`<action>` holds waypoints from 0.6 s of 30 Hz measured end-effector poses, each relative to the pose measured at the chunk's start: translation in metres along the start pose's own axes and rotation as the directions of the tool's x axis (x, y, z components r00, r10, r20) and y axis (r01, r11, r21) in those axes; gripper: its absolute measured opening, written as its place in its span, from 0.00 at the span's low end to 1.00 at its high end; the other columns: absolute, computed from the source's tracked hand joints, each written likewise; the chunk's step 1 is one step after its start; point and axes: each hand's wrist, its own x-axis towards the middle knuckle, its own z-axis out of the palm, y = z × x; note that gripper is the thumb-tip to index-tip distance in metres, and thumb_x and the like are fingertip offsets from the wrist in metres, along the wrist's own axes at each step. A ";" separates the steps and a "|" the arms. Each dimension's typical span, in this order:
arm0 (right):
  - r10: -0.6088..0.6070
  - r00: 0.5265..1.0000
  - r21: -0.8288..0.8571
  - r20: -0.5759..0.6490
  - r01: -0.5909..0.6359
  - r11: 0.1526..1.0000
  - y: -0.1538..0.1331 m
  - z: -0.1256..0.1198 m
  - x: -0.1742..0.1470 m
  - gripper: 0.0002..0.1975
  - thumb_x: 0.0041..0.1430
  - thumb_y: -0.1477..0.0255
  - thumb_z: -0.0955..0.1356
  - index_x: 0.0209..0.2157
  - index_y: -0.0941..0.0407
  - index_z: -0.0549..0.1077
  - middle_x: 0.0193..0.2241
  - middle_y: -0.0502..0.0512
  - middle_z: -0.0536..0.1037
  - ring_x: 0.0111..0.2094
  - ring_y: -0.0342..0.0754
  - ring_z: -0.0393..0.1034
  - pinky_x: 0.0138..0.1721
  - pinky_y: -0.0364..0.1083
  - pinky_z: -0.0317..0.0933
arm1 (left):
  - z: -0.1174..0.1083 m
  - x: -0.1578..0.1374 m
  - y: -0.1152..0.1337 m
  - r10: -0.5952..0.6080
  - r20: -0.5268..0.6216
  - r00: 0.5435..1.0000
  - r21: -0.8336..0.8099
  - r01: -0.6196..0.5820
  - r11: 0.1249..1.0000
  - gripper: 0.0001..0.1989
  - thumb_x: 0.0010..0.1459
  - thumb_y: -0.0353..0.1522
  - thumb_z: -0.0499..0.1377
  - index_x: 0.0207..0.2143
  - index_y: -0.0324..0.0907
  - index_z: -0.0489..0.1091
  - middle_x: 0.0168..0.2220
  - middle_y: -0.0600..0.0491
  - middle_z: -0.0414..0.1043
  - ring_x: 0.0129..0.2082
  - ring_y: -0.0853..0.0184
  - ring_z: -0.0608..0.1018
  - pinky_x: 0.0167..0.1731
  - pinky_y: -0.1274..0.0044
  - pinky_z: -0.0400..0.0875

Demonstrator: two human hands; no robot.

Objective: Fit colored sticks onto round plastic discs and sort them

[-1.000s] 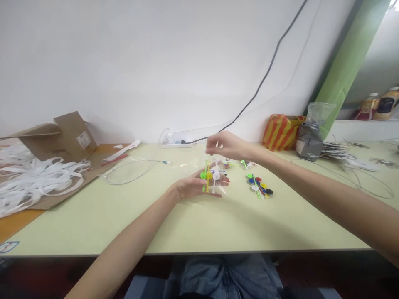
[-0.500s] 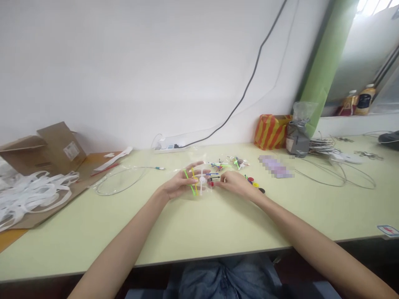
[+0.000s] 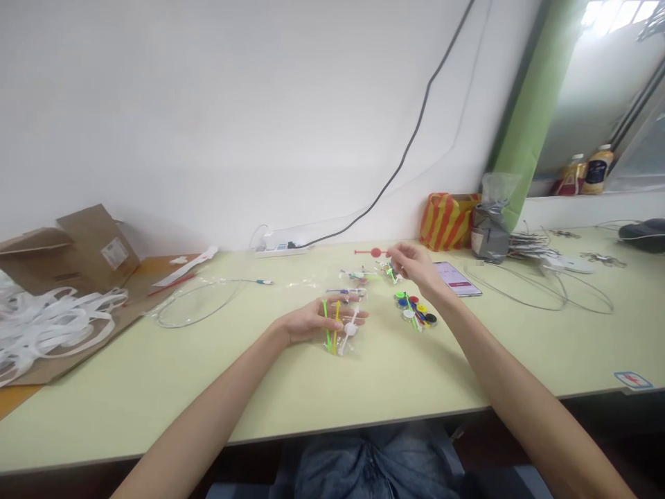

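Note:
My left hand point(image 3: 307, 321) is pinching a green stick point(image 3: 327, 324), a yellow stick point(image 3: 337, 327) and a white stick with a round disc point(image 3: 350, 329). Clear plastic film shows around their lower ends. Raised over the far part of the table, my right hand point(image 3: 414, 265) grips one end of a thin red plastic stick with a round disc point(image 3: 375, 252). Below that hand lies a pile of similar coloured disc sticks point(image 3: 414, 312) in green, blue, red, yellow, white and black. Small bagged sticks point(image 3: 358, 276) lie beyond my left hand.
A phone point(image 3: 458, 278) lies right of my right hand. On the left are a cardboard box point(image 3: 98, 239), white straps point(image 3: 57, 326) and a coiled cable point(image 3: 208, 305). A power strip point(image 3: 280, 251), a striped bag point(image 3: 447, 222) and a grey bag point(image 3: 490, 232) stand along the wall.
My right hand has moved up and away from my left hand, now with the red stick in it. My left hand has come slightly nearer, and the coloured pile is in plain view.

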 end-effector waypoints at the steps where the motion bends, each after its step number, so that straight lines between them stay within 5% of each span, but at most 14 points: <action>1: -0.021 1.000 0.030 -0.010 0.022 0.999 -0.003 -0.001 0.006 0.21 0.54 0.51 0.73 0.30 0.57 0.73 0.19 0.47 0.67 0.19 0.39 0.56 0.18 0.42 0.46 | -0.001 0.001 -0.002 -0.017 0.015 1.000 0.005 0.017 1.000 0.31 0.53 0.23 0.68 0.60 0.41 0.69 0.61 0.33 0.68 0.61 0.49 0.73 0.56 0.61 0.69; 10: -0.097 0.987 0.066 0.128 0.089 0.994 -0.021 0.012 0.021 0.20 0.53 0.53 0.75 0.29 0.57 0.75 0.22 0.50 0.71 0.23 0.41 0.60 0.21 0.42 0.53 | -0.001 0.003 -0.003 -0.063 0.028 0.998 -0.019 0.064 0.998 0.35 0.53 0.22 0.68 0.63 0.42 0.66 0.60 0.34 0.70 0.58 0.51 0.76 0.55 0.64 0.69; 14: -0.044 0.988 0.033 0.146 0.039 0.999 -0.018 0.023 0.005 0.21 0.55 0.52 0.73 0.28 0.57 0.73 0.18 0.45 0.63 0.20 0.39 0.50 0.21 0.42 0.44 | 0.000 0.003 -0.001 -0.074 0.043 0.996 -0.013 0.075 0.997 0.36 0.53 0.23 0.69 0.64 0.43 0.64 0.56 0.35 0.74 0.53 0.52 0.80 0.54 0.63 0.69; 18: -0.134 0.988 -0.052 0.075 0.138 0.989 -0.014 0.031 0.000 0.20 0.59 0.54 0.70 0.28 0.57 0.73 0.23 0.48 0.69 0.23 0.40 0.56 0.25 0.43 0.49 | 0.001 0.003 0.000 -0.082 0.060 0.995 0.006 0.082 0.997 0.37 0.54 0.24 0.68 0.66 0.45 0.63 0.55 0.36 0.75 0.52 0.52 0.80 0.55 0.61 0.69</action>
